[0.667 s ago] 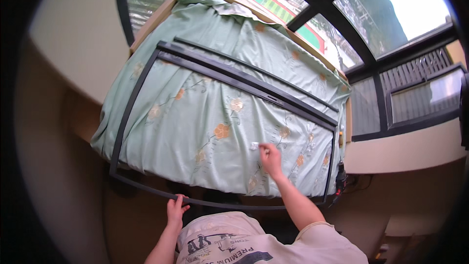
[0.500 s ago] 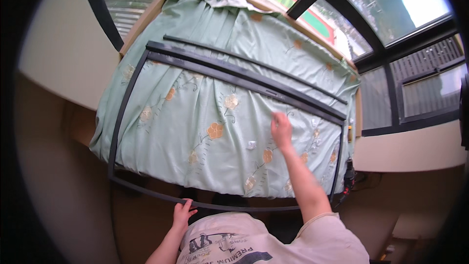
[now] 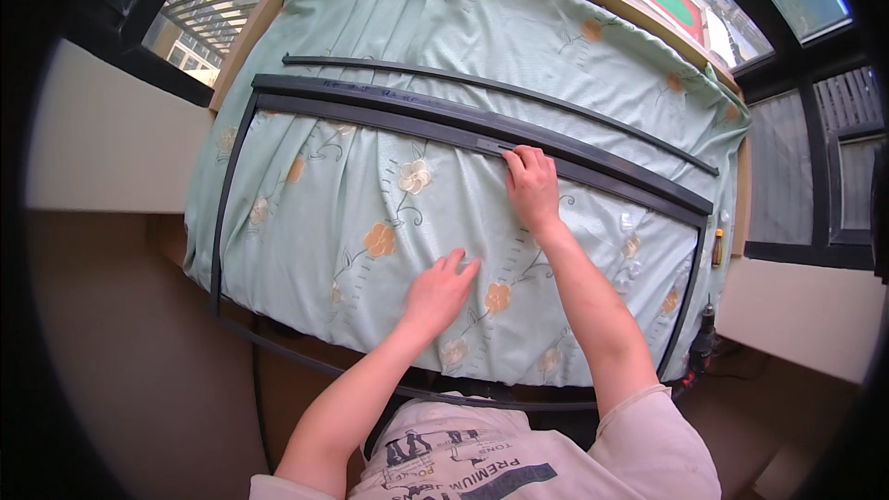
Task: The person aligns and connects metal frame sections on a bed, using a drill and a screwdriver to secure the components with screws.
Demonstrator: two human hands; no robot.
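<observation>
A large dark metal frame (image 3: 389, 113) with slim side bars lies over a pale green flowered cloth. Its lower bar (image 3: 306, 363) passes in front of my body. My right hand (image 3: 534, 187) has its fingers bent and pressed together at the thick upper bar, beside a small grey plate (image 3: 491, 144) set into it; the fingertips are partly hidden. Inside the frame, my left hand (image 3: 440, 294) hovers over or rests on the cloth (image 3: 370, 185), fingers spread and empty. Just beyond the upper bar is a separate thin dark strip (image 3: 500, 86), roughly parallel.
A power drill (image 3: 704, 341) stands by the right edge of the cloth-covered surface. Near it lies a small yellow-and-dark object (image 3: 717, 248). Crumpled clear plastic bits (image 3: 628, 222) sit on the cloth at right. Dark-framed windows (image 3: 796, 157) border the far side.
My right hand has moved up to the thick upper bar. My left hand has let go of the lower bar and come forward over the cloth. The view has shifted.
</observation>
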